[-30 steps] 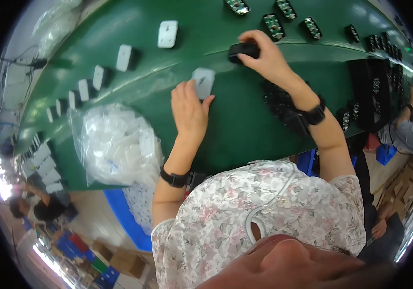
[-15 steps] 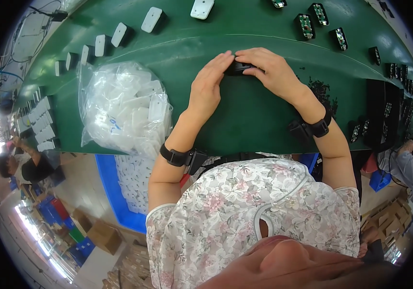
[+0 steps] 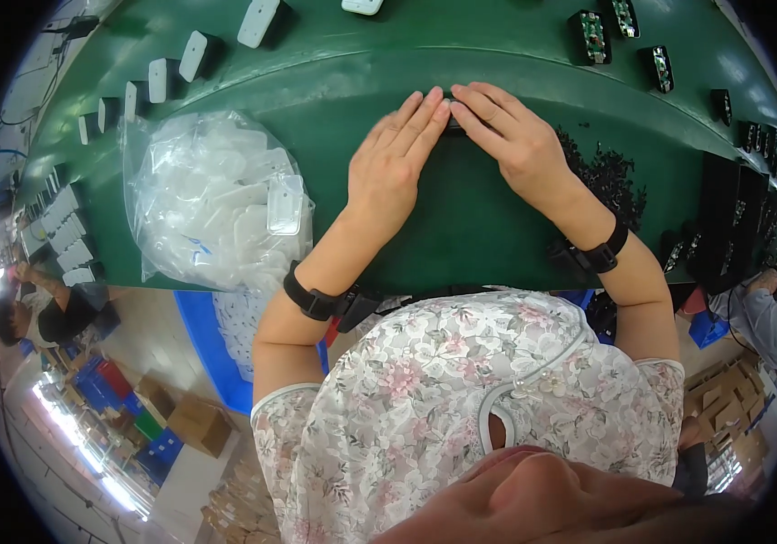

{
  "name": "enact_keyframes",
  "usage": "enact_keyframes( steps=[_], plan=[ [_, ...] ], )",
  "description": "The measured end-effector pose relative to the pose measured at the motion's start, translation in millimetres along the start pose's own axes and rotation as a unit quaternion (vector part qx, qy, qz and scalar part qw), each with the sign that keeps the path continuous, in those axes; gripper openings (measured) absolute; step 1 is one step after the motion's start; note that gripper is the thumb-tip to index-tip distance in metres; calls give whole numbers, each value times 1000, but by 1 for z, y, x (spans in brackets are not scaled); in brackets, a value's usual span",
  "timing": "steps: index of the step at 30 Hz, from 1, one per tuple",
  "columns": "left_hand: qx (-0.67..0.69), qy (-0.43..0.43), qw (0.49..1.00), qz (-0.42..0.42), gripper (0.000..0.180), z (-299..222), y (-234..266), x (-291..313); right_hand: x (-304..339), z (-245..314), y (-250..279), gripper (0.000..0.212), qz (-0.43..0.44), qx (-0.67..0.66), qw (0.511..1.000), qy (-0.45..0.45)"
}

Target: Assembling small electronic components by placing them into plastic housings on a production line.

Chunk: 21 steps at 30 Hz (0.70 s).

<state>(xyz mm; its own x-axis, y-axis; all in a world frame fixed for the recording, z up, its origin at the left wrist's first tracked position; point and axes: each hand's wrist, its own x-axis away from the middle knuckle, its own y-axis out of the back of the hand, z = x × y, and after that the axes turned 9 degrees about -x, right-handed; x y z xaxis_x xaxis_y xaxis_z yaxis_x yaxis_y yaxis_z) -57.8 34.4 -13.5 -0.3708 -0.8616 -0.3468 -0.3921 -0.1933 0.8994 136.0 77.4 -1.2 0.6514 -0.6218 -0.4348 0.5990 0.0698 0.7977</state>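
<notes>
Both my hands meet over a small black plastic case (image 3: 454, 130) at the middle of the green table. Only its near side shows; my fingers cover the rest. My left hand (image 3: 390, 172) leans in from the left, fingers straight and pressed together, fingertips on the case. From the other side my right hand (image 3: 517, 136) mirrors it, fingers bent slightly over the case. Both thumbs are hidden. Left of my left hand lies a clear bag of white plastic covers (image 3: 216, 199), one cover (image 3: 285, 204) on its top.
White-topped cases (image 3: 163, 80) curve along the far left. Open black cases with green circuit boards (image 3: 592, 38) stand at the far right. Small black parts (image 3: 620, 181) lie in a heap beside my right wrist. A blue bin (image 3: 202, 335) sits below the table edge. People work at both sides.
My fingers have moved up over the black case and now cover most of it; earlier more of it showed between them. The view has shifted slightly.
</notes>
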Motion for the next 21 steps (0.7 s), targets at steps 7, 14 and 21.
enact_keyframes(
  steps=[7,14,21],
  plan=[
    [-55,-22,998,28,51,3,4,-1,3,-7,-4,37,-9,-9,1000,15],
    [-18,32,998,-58,47,-5,-9,-15,-22,-31,12,28,28,-164,985,-47],
    [238,239,941,5,30,1,6,-34,-26,-29,19,43,3,-332,934,-132]
  ],
)
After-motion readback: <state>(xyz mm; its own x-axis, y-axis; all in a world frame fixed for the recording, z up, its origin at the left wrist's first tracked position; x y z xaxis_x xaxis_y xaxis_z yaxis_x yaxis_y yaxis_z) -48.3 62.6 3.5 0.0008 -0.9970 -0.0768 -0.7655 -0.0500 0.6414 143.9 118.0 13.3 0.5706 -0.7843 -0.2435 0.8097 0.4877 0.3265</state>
